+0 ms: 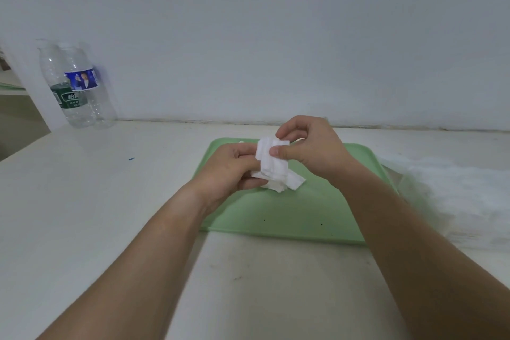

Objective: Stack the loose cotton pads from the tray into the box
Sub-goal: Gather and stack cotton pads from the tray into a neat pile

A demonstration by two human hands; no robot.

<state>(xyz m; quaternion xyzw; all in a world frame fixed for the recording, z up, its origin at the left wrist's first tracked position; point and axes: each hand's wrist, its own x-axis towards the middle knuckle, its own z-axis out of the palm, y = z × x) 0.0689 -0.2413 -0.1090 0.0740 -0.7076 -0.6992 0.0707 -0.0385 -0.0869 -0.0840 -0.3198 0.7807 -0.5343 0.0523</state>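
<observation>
Cotton pads [271,159] are in a small white bundle held between both hands, just above the far middle part of the green tray [303,215], near the center of the frame. My left hand [229,171] has the fingers curled around the left side and the lower part of the bundle. My right hand [311,146] pinches its upper edge between thumb and forefinger, and the other fingers are bent behind it.

I judge that the step in hand is to square the pads into a neat pile before they go to the box. The pads look soft and thin, and some edges stick out at the bottom, toward the lower right of the bundle. To do it well I should keep the left grip light but closed, tap and slide the edges with the right fingertips until they line up, and not squeeze, because a hard pinch can bend the pile or let pads slip out.

On the tray I see a small white corner just behind the left hand, perhaps one more pad. I cannot recognize the box: at the right edge of the frame, beside the tray, there is only a pale blurred mass. At the upper left two clear plastic bottles [80,85] stand together on the table [82,201]; whether they contain water I cannot tell.
</observation>
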